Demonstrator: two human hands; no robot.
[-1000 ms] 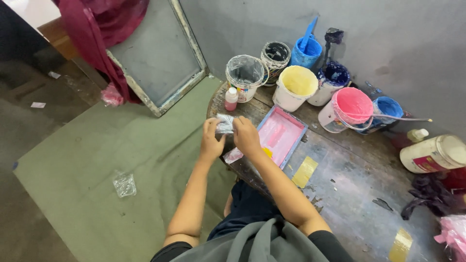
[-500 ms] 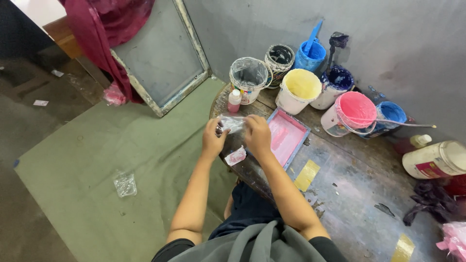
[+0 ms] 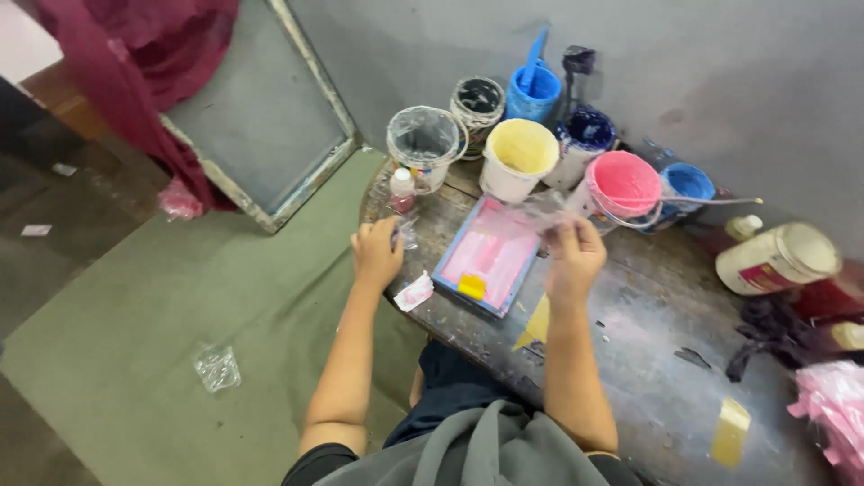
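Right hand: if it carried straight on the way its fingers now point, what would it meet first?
Likely the pink paint bucket. The right hand points up and away from the person, a thin clear plastic piece in its fingers, and that bucket stands just beyond. Height is unclear, so it might pass over the rim.

right hand (image 3: 574, 256): fingers motion-blurred, pinching something clear (image 3: 540, 211); can't tell what it is
left hand (image 3: 376, 255): fingertips curl out of sight; clear scrap at them barely visible
pink bag (image 3: 832, 405): cut by right edge
dark red cloth (image 3: 135, 63): cut by top edge
dark pot (image 3: 585, 139): half hidden behind yellow bucket (image 3: 517, 157)
person: torso cut by near edge
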